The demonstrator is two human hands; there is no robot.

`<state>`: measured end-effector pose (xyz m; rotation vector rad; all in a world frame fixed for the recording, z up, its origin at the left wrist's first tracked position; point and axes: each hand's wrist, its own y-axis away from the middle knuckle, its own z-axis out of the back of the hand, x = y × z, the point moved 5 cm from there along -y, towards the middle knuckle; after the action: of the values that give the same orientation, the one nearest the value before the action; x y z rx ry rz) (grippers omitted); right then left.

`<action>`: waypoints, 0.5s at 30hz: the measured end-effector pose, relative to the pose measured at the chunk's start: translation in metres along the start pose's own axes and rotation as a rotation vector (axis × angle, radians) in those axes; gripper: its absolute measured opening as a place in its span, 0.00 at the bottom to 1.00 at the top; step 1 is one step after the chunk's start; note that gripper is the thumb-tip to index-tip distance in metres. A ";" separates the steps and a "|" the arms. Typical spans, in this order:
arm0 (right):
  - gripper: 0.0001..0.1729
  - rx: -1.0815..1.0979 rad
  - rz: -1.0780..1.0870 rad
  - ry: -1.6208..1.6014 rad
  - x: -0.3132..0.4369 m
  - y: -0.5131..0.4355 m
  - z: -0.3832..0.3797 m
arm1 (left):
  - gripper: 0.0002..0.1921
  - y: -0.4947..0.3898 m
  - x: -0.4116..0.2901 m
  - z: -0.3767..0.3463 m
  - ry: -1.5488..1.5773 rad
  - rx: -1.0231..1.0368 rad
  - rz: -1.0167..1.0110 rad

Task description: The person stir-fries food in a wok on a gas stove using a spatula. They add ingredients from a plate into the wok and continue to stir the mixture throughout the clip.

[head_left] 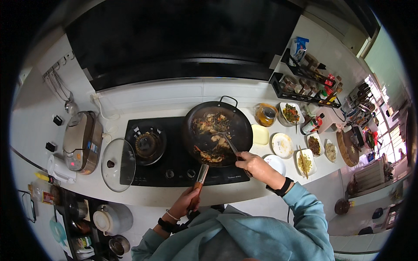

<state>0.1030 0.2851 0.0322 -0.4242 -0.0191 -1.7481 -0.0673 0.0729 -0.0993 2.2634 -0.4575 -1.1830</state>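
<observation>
A dark wok (192, 140) with a wooden handle (195, 195) sits over the right side of the black cooktop (176, 156). My left hand (186, 199) is wrapped around that handle. In my right hand (249, 163) is a metal spatula (231, 143), its blade down in the wok amid the food. Cooked food (212, 123), with pale pieces and dark greens, lies in the wok's far part. More of the food (209, 156) lies near the handle side, with pale pieces by the spatula's blade.
A glass lid (117, 169) overlaps the cooktop's left edge, beside the left burner (146, 145). Farther left stands a rice cooker (83, 140). Right of the wok are a glass jar (266, 115), plates (282, 145) and a dish with chopsticks (306, 163). A spice rack (303, 88) hangs behind.
</observation>
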 end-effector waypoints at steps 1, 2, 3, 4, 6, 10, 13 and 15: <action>0.14 -0.009 0.014 0.028 0.004 0.003 -0.001 | 0.14 0.001 -0.001 -0.001 0.010 0.007 -0.009; 0.13 0.049 -0.051 -0.038 0.001 0.002 -0.007 | 0.14 0.001 -0.002 -0.001 0.011 0.007 -0.014; 0.13 0.058 -0.020 -0.035 0.003 0.002 -0.009 | 0.14 0.001 -0.003 -0.001 0.007 0.004 -0.019; 0.13 0.051 0.006 -0.033 0.004 0.002 -0.010 | 0.14 0.001 -0.004 -0.001 0.007 0.012 -0.008; 0.13 0.050 -0.052 -0.190 -0.007 0.003 -0.009 | 0.14 0.001 -0.002 -0.001 0.010 0.012 0.024; 0.11 -0.265 -0.227 -0.164 -0.063 -0.001 0.019 | 0.15 -0.002 0.000 0.003 0.011 0.008 0.015; 0.07 -0.514 -0.380 -0.238 -0.117 -0.013 0.029 | 0.16 -0.004 0.003 0.005 0.017 0.002 0.005; 0.08 -0.644 -0.598 -0.719 -0.153 -0.029 0.011 | 0.16 -0.004 0.004 0.006 0.014 -0.013 0.007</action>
<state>0.1029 0.4384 0.0039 -1.6396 -0.1063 -2.0621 -0.0696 0.0720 -0.1071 2.2558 -0.4500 -1.1626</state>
